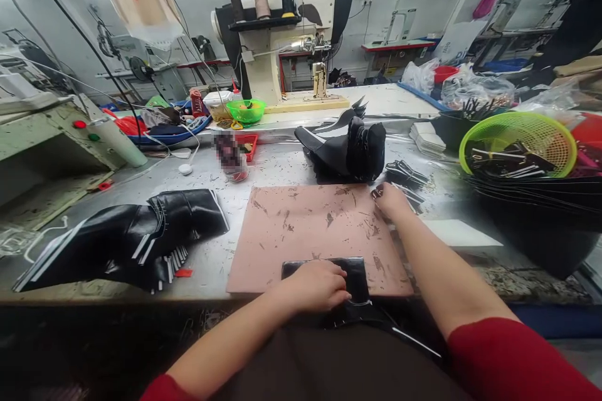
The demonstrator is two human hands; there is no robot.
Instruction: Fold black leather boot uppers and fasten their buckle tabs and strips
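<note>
A glossy black leather piece [356, 272] lies over the front edge of a pinkish, scuffed board [310, 219], its lower part hanging toward my lap. My left hand [322, 285] rests on this piece with its fingers bent over it; the thumb is hidden. At the board's far right corner, my right hand [394, 202] pinches a small dark piece [377, 191], too small to make out well. Just beyond that hand are bundles of thin black strips [407, 172]. Behind the board stands a folded stack of black pieces [345, 147].
Shiny black layered pieces [136, 232] with white edges lie at the left. A sewing machine [282, 44] with thread cones stands at the back. On the right are a yellow-green basket [517, 144], a black stack [540, 213] and white paper [463, 233]. A green bowl [246, 111] sits behind.
</note>
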